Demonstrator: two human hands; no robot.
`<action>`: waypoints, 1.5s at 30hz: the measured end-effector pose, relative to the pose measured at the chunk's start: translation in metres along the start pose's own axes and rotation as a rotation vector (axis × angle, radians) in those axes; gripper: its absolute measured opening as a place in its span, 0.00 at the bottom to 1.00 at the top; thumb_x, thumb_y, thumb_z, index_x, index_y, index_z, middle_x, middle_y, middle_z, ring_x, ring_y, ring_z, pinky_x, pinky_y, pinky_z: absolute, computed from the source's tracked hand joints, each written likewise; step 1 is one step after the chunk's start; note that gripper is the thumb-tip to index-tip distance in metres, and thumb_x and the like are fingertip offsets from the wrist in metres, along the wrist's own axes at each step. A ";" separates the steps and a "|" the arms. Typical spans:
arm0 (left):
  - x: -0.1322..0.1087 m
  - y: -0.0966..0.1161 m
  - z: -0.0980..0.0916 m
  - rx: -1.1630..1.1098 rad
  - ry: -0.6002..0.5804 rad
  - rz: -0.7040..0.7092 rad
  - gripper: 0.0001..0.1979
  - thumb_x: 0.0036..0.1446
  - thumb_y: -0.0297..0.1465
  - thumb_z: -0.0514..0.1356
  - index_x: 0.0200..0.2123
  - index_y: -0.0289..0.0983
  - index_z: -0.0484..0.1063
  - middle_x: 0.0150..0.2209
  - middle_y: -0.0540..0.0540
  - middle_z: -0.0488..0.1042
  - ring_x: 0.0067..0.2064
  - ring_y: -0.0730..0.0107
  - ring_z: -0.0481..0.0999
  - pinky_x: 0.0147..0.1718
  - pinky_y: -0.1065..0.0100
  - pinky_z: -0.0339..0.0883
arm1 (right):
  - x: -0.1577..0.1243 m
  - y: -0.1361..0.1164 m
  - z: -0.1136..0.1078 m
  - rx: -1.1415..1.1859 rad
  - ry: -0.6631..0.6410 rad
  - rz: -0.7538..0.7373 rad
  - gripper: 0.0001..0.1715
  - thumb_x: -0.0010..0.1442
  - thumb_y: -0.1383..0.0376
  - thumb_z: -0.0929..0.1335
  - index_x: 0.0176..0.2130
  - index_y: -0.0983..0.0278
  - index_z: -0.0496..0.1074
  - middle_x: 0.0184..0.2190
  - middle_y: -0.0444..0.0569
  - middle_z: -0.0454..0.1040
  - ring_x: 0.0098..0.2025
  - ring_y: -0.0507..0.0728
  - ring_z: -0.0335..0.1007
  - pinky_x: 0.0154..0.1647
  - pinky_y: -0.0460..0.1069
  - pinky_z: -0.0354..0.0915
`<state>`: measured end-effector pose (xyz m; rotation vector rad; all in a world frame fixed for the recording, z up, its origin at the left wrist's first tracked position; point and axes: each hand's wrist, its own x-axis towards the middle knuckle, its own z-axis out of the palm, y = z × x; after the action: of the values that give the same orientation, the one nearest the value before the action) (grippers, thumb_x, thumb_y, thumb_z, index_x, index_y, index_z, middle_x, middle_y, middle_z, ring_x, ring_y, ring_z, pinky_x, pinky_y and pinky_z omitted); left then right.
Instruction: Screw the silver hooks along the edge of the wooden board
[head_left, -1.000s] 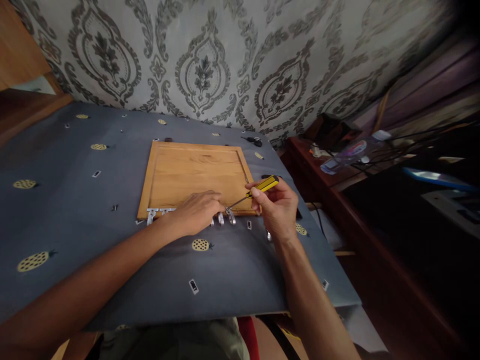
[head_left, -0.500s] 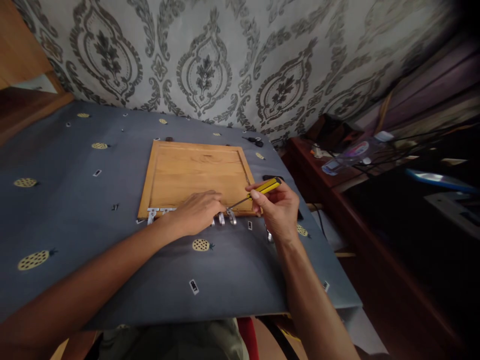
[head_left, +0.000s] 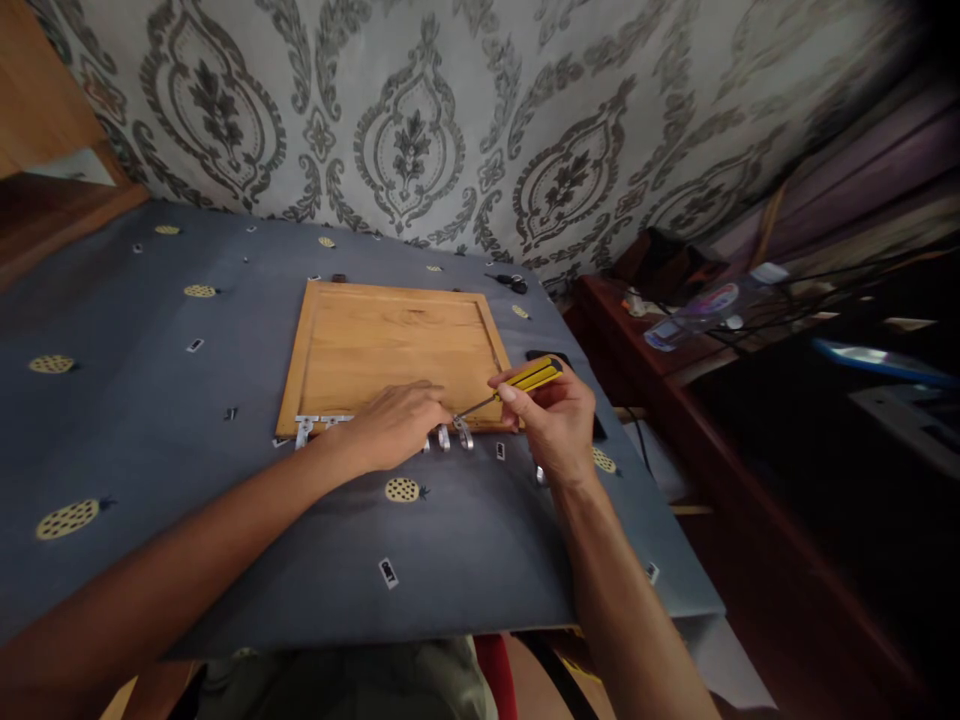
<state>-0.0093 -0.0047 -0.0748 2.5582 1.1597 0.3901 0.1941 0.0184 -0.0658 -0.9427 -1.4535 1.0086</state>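
A wooden panel [head_left: 390, 345] with a raised frame lies flat on a grey pineapple-print cloth [head_left: 150, 440]. Along its near edge runs a silver metal rail with hooks [head_left: 450, 436]. My left hand [head_left: 394, 425] rests closed over the middle of that rail, fingers pressed down on it. My right hand [head_left: 551, 420] grips a yellow-and-black screwdriver [head_left: 525, 378] in a pinch. Its thin shaft slants down to the left, and the tip meets the rail just beside my left fingertips.
Patterned wallpaper rises behind the table. A dark small object [head_left: 511, 283] lies near the panel's far right corner. To the right stands a dark wooden shelf [head_left: 660, 360] with a plastic bottle [head_left: 694, 312], cables and clutter. The cloth's front edge hangs near my lap.
My right hand has shifted its fingers slightly on the screwdriver handle. The left hand and the panel stay where they were.
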 end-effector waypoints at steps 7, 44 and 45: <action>0.000 -0.001 0.000 0.000 0.003 0.004 0.14 0.61 0.20 0.51 0.34 0.38 0.75 0.37 0.44 0.73 0.41 0.65 0.71 0.33 0.64 0.56 | 0.001 -0.001 -0.002 -0.007 -0.059 0.009 0.13 0.53 0.57 0.76 0.38 0.61 0.79 0.27 0.43 0.77 0.18 0.48 0.65 0.16 0.45 0.64; 0.002 0.001 -0.008 0.137 -0.012 0.058 0.12 0.62 0.24 0.55 0.42 0.34 0.78 0.41 0.41 0.77 0.46 0.60 0.74 0.40 0.63 0.67 | 0.021 -0.001 0.009 -0.179 0.116 -0.074 0.17 0.55 0.51 0.74 0.37 0.60 0.77 0.24 0.46 0.75 0.20 0.52 0.65 0.20 0.47 0.64; 0.002 0.002 -0.009 0.134 -0.008 0.059 0.12 0.62 0.24 0.54 0.42 0.34 0.78 0.41 0.40 0.77 0.46 0.60 0.74 0.39 0.63 0.67 | 0.029 -0.002 0.010 -0.246 0.070 -0.083 0.17 0.55 0.51 0.73 0.37 0.61 0.77 0.22 0.45 0.73 0.20 0.53 0.64 0.19 0.47 0.63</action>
<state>-0.0098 -0.0027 -0.0661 2.7111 1.1457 0.3254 0.1809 0.0442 -0.0557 -1.0728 -1.5680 0.7397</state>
